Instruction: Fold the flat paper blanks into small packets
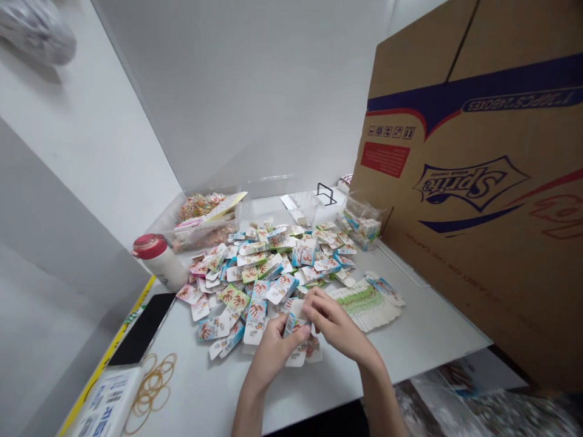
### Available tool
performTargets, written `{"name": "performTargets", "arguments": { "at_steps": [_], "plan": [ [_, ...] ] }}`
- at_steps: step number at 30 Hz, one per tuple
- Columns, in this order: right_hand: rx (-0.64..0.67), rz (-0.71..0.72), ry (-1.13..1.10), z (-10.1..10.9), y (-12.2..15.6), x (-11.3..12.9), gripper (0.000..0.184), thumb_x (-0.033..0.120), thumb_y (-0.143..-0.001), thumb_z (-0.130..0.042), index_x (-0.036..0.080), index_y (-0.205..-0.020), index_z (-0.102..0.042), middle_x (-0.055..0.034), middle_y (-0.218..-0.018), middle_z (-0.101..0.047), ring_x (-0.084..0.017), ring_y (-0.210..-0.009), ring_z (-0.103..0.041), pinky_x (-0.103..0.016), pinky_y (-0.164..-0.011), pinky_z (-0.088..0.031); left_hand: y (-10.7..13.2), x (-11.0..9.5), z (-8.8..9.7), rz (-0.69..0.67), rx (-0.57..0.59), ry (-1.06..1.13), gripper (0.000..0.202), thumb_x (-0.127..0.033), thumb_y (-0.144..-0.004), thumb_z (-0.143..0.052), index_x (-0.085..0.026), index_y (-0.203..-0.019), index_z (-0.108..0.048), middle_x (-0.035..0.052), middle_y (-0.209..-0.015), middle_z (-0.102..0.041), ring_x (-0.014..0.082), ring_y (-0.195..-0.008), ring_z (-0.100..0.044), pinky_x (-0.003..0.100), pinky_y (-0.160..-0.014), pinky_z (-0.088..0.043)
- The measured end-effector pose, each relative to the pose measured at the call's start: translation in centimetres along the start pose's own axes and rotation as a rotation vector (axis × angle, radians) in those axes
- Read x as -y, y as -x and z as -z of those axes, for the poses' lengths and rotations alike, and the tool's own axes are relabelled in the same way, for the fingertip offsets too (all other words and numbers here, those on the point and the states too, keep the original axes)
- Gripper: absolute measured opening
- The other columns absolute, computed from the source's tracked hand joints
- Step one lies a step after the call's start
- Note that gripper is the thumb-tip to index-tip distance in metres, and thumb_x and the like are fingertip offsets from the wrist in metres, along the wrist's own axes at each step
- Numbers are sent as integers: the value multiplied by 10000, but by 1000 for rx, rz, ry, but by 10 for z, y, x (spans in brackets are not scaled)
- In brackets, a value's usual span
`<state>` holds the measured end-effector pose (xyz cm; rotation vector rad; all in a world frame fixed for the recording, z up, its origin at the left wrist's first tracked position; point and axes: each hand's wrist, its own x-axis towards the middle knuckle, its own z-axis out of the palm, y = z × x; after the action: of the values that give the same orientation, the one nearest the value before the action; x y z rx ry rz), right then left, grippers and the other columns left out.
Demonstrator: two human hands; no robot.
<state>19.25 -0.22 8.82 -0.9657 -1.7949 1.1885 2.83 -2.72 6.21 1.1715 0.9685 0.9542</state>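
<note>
Low in the middle of the head view, my left hand (276, 349) is closed round a small printed carton (290, 325), thumb on its near side. My right hand (331, 320) pinches the carton's top end, where a white flap (297, 309) shows; my fingers hide part of it. A wide heap of similar small cartons (255, 285), blue, green and pink with hand pictures, lies just beyond and left of my hands. To the right of my right hand, flat cartons with green edges (367, 303) are fanned in an overlapping row.
A clear tub of colourful small pieces (200, 209) stands behind the heap. Along the left are a red-lidded bottle (161, 262), a black phone (143, 331), rubber bands (152, 388) and a white box (109, 403). A clear bag of cartons (364, 227) sits beside a large cardboard box (473, 182) on the right.
</note>
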Motion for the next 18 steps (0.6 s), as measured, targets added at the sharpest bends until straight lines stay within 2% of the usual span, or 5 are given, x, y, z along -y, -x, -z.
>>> {"name": "performTargets", "arguments": {
  "at_steps": [5, 9, 12, 14, 18],
  "plan": [
    [-14, -146, -202, 11, 1, -9, 350, 468, -932, -507, 146, -938, -645, -1, -672, -485, -86, -594, -464, -209, -557, -372, 2, 1, -5, -8, 53, 84, 491, -418, -837, -654, -125, -1195, -489, 105, -982, -662, 185, -758, -673, 285, -664, -550],
    [-18, -127, -398, 13, -1, -18, 256, 393, -849, -654, 151, -933, -654, -23, -808, -550, -78, -641, -477, -205, -572, -391, 4, -2, -14, -64, -16, 103, 513, -354, -812, -699, -179, -1169, -375, 33, -853, -637, 151, -717, -650, 293, -681, -560],
    [-21, -139, -478, 13, -2, -21, 333, 344, -799, -715, 204, -1080, -606, -1, -838, -531, -66, -629, -478, -182, -526, -380, 6, -3, -18, -115, -60, 186, 586, -312, -803, -713, -247, -1181, -269, 27, -930, -631, 136, -693, -634, 314, -647, -574],
    [9, -158, -491, 13, -2, -22, 403, 327, -775, -737, 223, -1128, -571, 8, -847, -526, -59, -608, -477, -172, -493, -368, 7, -3, -18, -136, -41, 176, 540, -305, -813, -701, -255, -1173, -302, 43, -1000, -623, 144, -728, -638, 322, -638, -581],
    [53, -187, -453, 14, -1, -23, 284, 318, -751, -755, 161, -923, -592, 7, -769, -539, -51, -541, -460, -174, -463, -345, 8, -4, -14, -139, 47, 56, 296, -344, -838, -661, -196, -1019, -481, 61, -1000, -624, 172, -785, -635, 331, -629, -585]
  ]
}}
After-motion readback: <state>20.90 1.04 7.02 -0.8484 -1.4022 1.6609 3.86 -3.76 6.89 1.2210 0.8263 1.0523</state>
